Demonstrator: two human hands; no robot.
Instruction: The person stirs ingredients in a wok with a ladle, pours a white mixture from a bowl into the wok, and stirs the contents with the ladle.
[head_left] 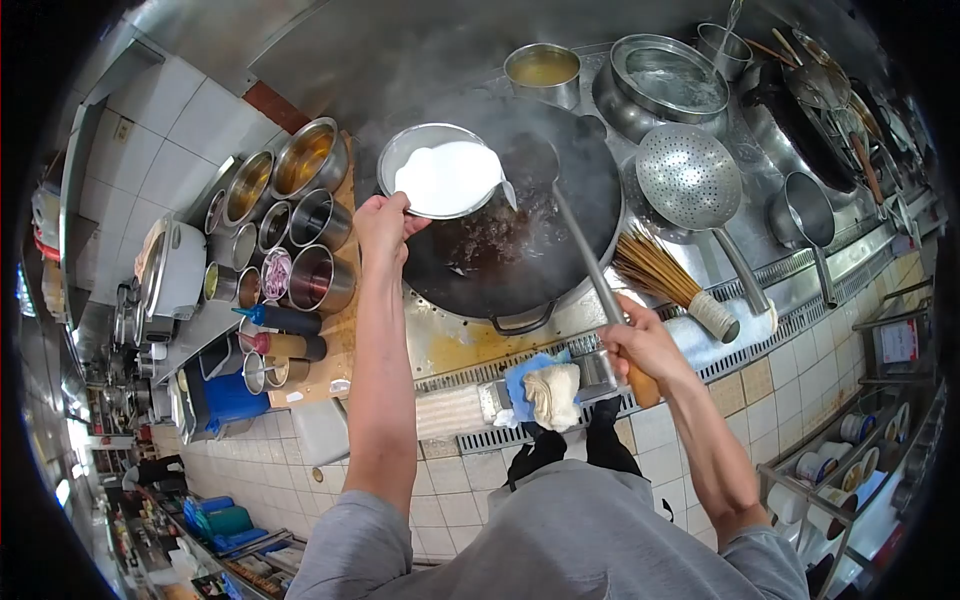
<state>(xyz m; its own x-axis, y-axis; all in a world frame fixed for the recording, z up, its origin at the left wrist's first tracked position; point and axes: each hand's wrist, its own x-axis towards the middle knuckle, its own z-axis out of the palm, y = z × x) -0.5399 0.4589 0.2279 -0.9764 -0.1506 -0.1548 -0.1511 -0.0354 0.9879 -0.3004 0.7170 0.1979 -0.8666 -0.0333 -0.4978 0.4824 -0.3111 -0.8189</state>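
Observation:
My left hand point(384, 234) grips the near rim of a metal bowl point(400, 154) above the wok point(595, 205). White liquid point(450, 178) lies in the bowl, which is tilted to the right, and a little runs over its right lip. My right hand point(645, 350) is closed round the wooden-ended handle of a long ladle point(588, 258). The ladle's head is down in the wok, partly hidden by steam. Dark brown liquid with small bits point(495, 240) fills the wok's middle.
Left of the wok stand several metal seasoning pots point(322, 275) and squeeze bottles point(290, 345). To the right are a bamboo brush point(665, 275), a perforated strainer point(690, 175) and a water pot point(670, 80). Folded cloths point(550, 392) lie at the stove's front edge.

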